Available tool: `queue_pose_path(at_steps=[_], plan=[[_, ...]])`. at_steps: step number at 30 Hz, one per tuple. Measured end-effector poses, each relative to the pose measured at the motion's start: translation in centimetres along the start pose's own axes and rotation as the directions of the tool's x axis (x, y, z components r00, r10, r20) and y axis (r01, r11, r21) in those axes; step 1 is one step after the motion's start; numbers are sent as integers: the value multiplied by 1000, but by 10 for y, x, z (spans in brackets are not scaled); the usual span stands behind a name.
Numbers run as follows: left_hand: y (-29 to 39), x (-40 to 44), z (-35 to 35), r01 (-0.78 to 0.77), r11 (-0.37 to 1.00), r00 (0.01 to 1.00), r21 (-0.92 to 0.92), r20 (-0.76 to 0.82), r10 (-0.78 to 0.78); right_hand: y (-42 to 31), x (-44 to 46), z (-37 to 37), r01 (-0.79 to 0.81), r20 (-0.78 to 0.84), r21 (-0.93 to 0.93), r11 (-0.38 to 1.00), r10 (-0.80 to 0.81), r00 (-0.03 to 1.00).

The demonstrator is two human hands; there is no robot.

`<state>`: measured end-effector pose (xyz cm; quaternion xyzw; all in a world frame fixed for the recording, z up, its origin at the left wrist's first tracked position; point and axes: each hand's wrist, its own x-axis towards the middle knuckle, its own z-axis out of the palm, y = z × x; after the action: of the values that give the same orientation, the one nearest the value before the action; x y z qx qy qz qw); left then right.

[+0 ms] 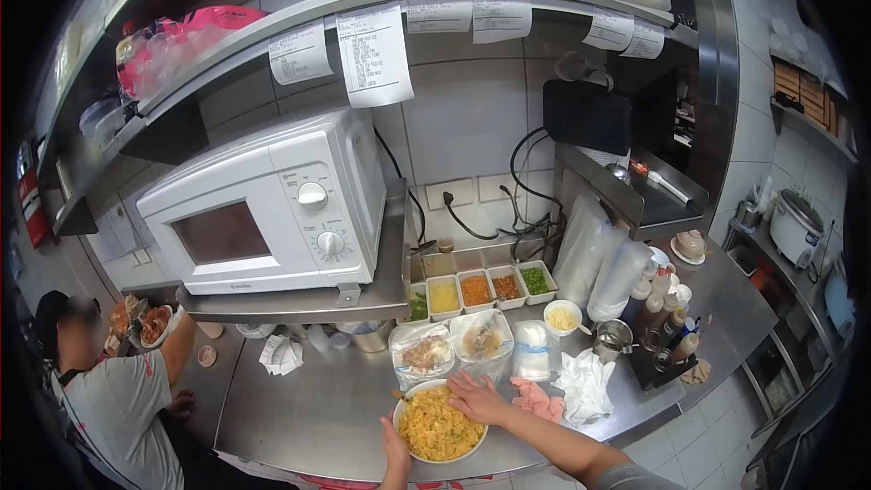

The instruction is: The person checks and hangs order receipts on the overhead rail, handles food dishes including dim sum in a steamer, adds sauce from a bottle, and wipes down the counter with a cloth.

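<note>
A white bowl (396,417) of yellow fried rice (442,425) with green bits stands near the counter's front edge. My left hand (395,450) is against the bowl's left side, gripping it from the outside. Across the upper right rim lies my right hand (478,398), its fingers stretched out over the edge of the rice; I cannot tell whether the fingertips touch it. Just behind the bowl sit two clear plastic bags of food, the left bag (422,352) and the right bag (481,342). A pink cloth (537,398) lies right of my right hand.
Small tubs of chopped toppings (474,290) line the back. A white microwave (272,209) stands on a raised shelf at left. Crumpled white paper (585,386), a metal cup (613,338) and sauce bottles (655,318) are at right. A co-worker (118,399) is at far left.
</note>
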<state>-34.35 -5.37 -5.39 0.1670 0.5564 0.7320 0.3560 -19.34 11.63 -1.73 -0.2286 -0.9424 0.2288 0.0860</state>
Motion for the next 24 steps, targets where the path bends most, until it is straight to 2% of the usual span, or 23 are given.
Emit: queue_pose_path(at_steps=[2,3,5,6,8,9,10,11,13,14,16,17,19,20,21,22,23,24], plan=[[15,-10,7,19,992,1000,124,-15,-17,4,-1,-8,8,-18,165,986,-5,1000],[11,-10,5,-9,996,1000,94,14,7,8,-3,-12,12,-29,244,970,-5,1000],[3,-11,-4,-65,997,996,34,65,63,25,-10,2,77,-291,502,861,84,953],[11,-19,-2,-4,1000,999,9,33,4,30,-15,11,142,-403,610,780,151,903],[29,-38,9,107,993,994,-55,-19,-108,28,-44,20,-228,-161,704,672,464,871],[7,-25,0,135,981,990,-139,-10,-138,29,-55,28,-358,71,768,531,485,872],[-35,-7,-19,167,961,985,-222,3,-170,30,-63,35,-495,301,781,382,464,833],[-57,4,-27,202,931,979,-303,21,-205,32,-65,37,-505,420,836,215,340,841],[-4,-19,-1,323,894,945,-310,64,-319,31,-72,41,-557,565,819,-136,23,825],[30,-35,14,382,870,923,-311,84,-376,32,-70,40,-571,577,811,-130,12,817],[-69,16,-54,129,992,961,0,247,-124,32,-62,38,-600,603,791,-122,-14,798],[-114,40,-85,-44,993,947,112,320,5,24,-65,41,-581,587,807,-105,35,809],[-38,-10,-33,197,972,945,-127,290,-154,16,-75,36,-525,527,849,-59,162,834],[8,-39,-2,301,921,934,-249,272,-231,19,-85,33,-477,486,874,-95,152,860],[-12,-33,-14,207,945,919,-252,383,-100,20,-100,34,-431,446,893,-128,137,884],[-5,-38,-2,227,946,909,-232,400,-120,18,-116,32,-390,410,906,-162,116,905],[10,-57,16,246,946,900,-213,413,-141,11,-135,21,-357,383,922,-147,235,893],[25,-76,34,268,944,892,-193,421,-167,-6,-158,-3,-239,268,963,-123,368,890]])
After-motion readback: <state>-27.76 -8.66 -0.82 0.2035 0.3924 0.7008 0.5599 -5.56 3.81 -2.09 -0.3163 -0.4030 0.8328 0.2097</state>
